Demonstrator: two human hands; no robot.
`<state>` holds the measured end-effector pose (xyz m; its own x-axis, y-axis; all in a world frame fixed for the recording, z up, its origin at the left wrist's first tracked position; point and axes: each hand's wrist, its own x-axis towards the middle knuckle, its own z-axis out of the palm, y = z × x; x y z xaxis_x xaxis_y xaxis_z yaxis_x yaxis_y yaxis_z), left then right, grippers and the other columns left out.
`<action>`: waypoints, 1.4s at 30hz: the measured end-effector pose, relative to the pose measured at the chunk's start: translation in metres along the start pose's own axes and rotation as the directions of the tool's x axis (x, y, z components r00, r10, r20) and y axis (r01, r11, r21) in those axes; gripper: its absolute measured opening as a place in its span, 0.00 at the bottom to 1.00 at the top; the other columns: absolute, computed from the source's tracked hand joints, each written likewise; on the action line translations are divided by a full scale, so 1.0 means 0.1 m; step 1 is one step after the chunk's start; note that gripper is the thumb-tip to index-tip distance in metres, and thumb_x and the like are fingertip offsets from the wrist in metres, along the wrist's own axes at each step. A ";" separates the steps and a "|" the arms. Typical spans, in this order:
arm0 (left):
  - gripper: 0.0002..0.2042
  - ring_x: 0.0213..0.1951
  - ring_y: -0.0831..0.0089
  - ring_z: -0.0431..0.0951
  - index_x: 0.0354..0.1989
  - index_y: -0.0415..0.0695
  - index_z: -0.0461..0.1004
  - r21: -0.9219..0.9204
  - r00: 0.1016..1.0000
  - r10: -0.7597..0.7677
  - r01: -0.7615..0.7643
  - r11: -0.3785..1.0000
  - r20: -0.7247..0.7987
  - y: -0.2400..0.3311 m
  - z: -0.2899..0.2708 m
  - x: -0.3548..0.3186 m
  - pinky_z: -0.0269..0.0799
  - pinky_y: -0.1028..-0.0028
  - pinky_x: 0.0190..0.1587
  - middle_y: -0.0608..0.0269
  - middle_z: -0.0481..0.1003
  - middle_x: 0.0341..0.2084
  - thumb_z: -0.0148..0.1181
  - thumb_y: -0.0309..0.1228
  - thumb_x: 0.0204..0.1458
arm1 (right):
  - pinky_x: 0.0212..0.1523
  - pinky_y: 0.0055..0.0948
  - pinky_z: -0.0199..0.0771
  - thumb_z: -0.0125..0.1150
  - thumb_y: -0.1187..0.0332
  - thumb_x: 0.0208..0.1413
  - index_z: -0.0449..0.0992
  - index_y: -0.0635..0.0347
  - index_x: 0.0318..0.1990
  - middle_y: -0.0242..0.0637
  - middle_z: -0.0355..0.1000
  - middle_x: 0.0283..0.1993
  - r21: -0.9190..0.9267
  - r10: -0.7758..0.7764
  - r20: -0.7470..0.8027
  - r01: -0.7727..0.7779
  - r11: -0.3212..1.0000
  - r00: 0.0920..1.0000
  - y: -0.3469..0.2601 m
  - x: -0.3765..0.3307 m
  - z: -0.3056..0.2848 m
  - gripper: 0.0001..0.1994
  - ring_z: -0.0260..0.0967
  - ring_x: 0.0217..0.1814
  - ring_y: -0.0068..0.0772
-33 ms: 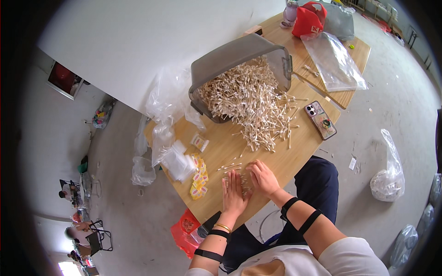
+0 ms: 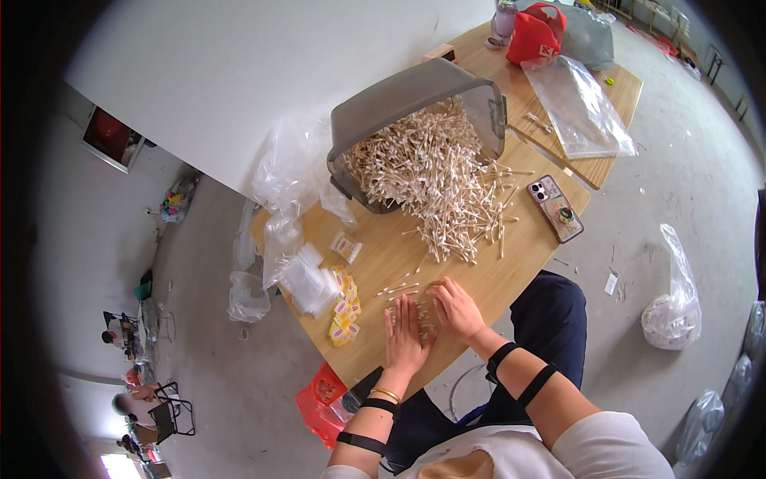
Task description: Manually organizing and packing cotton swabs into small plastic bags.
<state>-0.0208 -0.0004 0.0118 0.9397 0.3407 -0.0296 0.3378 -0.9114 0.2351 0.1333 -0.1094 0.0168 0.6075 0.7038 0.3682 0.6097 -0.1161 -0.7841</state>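
My left hand [image 2: 407, 339] lies flat on the wooden table [image 2: 375, 239], fingers stretched out, over a small row of cotton swabs [image 2: 424, 313]. Close by on its right, my right hand [image 2: 458, 310] rests with its fingers loosely bent and their tips down at the swabs; nothing shows gripped in it. A few loose swabs [image 2: 399, 289] lie just beyond my left fingertips. Farther back, a grey plastic bin [image 2: 407, 88] is tipped on its side, and a large heap of cotton swabs [image 2: 431, 160] spills out of its mouth toward me. What lies under my palms is hidden.
Left of my hands are yellow-and-white labels [image 2: 345, 311], clear small bags [image 2: 309, 281] and a small packet [image 2: 345, 247]. A phone [image 2: 556, 209] lies at the right edge. Behind are a clear plastic bag [image 2: 578, 112] and a red bag [image 2: 536, 33]. A swab-filled bag [image 2: 672, 319] stands on the floor.
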 end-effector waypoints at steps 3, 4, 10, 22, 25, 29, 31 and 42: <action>0.46 0.78 0.49 0.37 0.76 0.34 0.38 -0.013 0.999 0.004 -0.005 1.000 -0.043 -0.02 0.03 0.00 0.28 0.46 0.76 0.40 0.41 0.76 0.47 0.57 0.62 | 0.60 0.42 0.69 0.54 0.74 0.59 0.73 0.61 0.48 0.47 0.70 0.50 -0.002 -0.010 0.002 0.010 1.000 1.000 -0.02 0.01 -0.01 0.11 0.67 0.58 0.53; 0.46 0.78 0.49 0.37 0.76 0.34 0.38 -0.016 0.999 0.008 -0.009 1.000 -0.041 0.00 0.01 0.03 0.28 0.46 0.76 0.40 0.41 0.76 0.47 0.57 0.62 | 0.60 0.42 0.69 0.54 0.74 0.59 0.72 0.61 0.48 0.47 0.70 0.50 -0.007 -0.009 0.003 0.009 1.000 1.000 -0.01 0.00 -0.03 0.11 0.67 0.58 0.53; 0.46 0.78 0.50 0.37 0.76 0.35 0.37 0.006 0.994 -0.021 0.021 1.000 -0.108 -0.12 -0.12 0.34 0.27 0.46 0.76 0.42 0.40 0.76 0.47 0.57 0.62 | 0.60 0.43 0.69 0.53 0.75 0.59 0.72 0.61 0.48 0.47 0.70 0.50 0.021 0.002 0.005 -0.002 1.000 1.000 -0.02 0.01 -0.06 0.11 0.67 0.58 0.53; 0.38 0.69 0.54 0.58 0.74 0.37 0.48 0.058 0.996 0.013 -0.008 0.998 -0.087 -0.11 -0.25 0.26 0.31 0.44 0.76 0.48 0.58 0.69 0.45 0.53 0.64 | 0.59 0.42 0.69 0.55 0.76 0.57 0.72 0.61 0.48 0.46 0.70 0.50 0.039 -0.012 -0.002 0.012 0.999 1.000 -0.05 0.02 -0.08 0.12 0.67 0.57 0.53; 0.39 0.69 0.56 0.59 0.74 0.36 0.49 0.089 0.996 0.033 -0.026 0.996 -0.078 -0.08 -0.25 0.19 0.35 0.44 0.76 0.50 0.59 0.68 0.44 0.55 0.64 | 0.59 0.42 0.70 0.55 0.77 0.56 0.72 0.61 0.49 0.46 0.70 0.50 0.035 -0.009 -0.010 0.009 0.999 1.000 -0.05 0.02 -0.06 0.12 0.68 0.57 0.52; 0.41 0.74 0.55 0.50 0.75 0.37 0.45 0.042 0.998 0.033 -0.031 0.999 -0.051 -0.08 -0.24 0.18 0.31 0.44 0.76 0.50 0.52 0.73 0.42 0.57 0.64 | 0.59 0.42 0.70 0.55 0.77 0.56 0.72 0.61 0.49 0.46 0.70 0.50 0.012 -0.017 -0.007 0.017 1.000 1.000 -0.04 0.02 -0.06 0.13 0.68 0.57 0.52; 0.42 0.76 0.55 0.46 0.76 0.37 0.43 0.046 0.996 0.032 -0.028 0.999 -0.083 -0.10 -0.21 0.18 0.29 0.45 0.76 0.49 0.49 0.75 0.42 0.57 0.64 | 0.59 0.42 0.70 0.55 0.77 0.56 0.72 0.60 0.49 0.46 0.70 0.50 0.003 -0.010 0.002 0.010 1.000 1.000 -0.05 0.02 -0.05 0.13 0.68 0.58 0.52; 0.48 0.77 0.43 0.37 0.76 0.33 0.36 -0.602 0.914 -0.290 0.066 0.796 -0.282 -0.29 -0.07 0.05 0.29 0.51 0.76 0.37 0.39 0.76 0.38 0.63 0.63 | 0.62 0.44 0.68 0.50 0.77 0.58 0.69 0.62 0.56 0.54 0.65 0.60 0.216 0.148 0.065 -0.159 0.963 0.987 -0.14 0.14 0.14 0.18 0.65 0.61 0.61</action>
<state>-0.0262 0.0295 0.0114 0.7464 0.6410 0.1789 0.2992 -0.5634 0.7701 0.1261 -0.0884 0.0261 0.6570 0.7227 0.2146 0.3811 -0.0727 -0.9217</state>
